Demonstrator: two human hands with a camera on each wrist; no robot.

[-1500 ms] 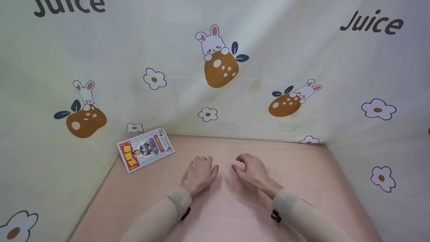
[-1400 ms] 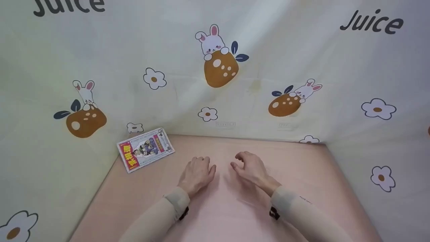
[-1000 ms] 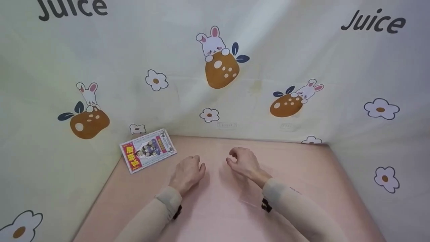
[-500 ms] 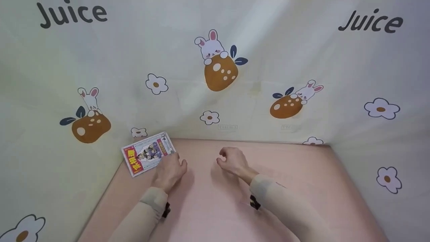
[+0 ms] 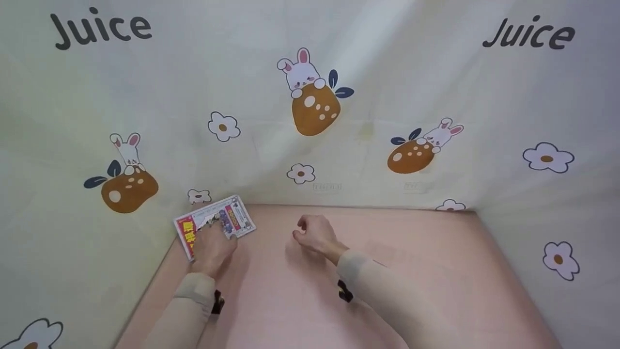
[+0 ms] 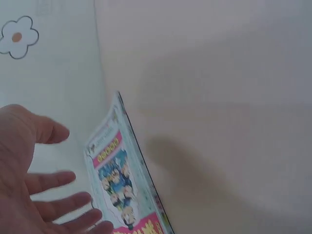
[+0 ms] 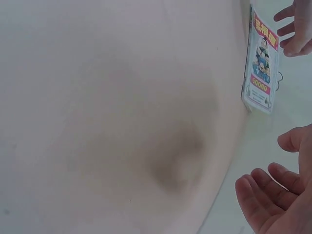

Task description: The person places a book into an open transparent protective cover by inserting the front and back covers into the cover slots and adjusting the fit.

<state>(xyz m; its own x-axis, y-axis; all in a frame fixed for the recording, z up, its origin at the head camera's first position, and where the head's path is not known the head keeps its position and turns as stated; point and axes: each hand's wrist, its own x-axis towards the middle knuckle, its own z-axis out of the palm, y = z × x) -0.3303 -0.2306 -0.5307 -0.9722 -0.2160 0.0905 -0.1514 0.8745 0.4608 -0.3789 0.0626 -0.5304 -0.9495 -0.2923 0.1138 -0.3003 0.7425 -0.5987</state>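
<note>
A thin book (image 5: pixel 240 215) with a red, white and blue cartoon cover lies tilted in the far left corner of the table. In the head view my left hand (image 5: pixel 213 249) is over its lower part and hides some of the cover. The left wrist view shows the fingers (image 6: pixel 58 207) of that hand spread beside the book (image 6: pixel 117 180), not gripping it; whether a fingertip touches it I cannot tell. My right hand (image 5: pixel 317 235) hovers over the table to the right of the book, its fingers loosely curled around nothing.
The pink table surface (image 5: pixel 411 271) is bordered at the back and both sides by a pale cloth (image 5: pixel 256 160) printed with rabbits, fruit and flowers. The book sits against the cloth at the left corner. Dark straps show at both sleeve cuffs.
My left hand has moved left from the middle of the table to over the book. The right hand has drifted left as well, its fingers curling slightly more. The book stays in its corner.
</note>
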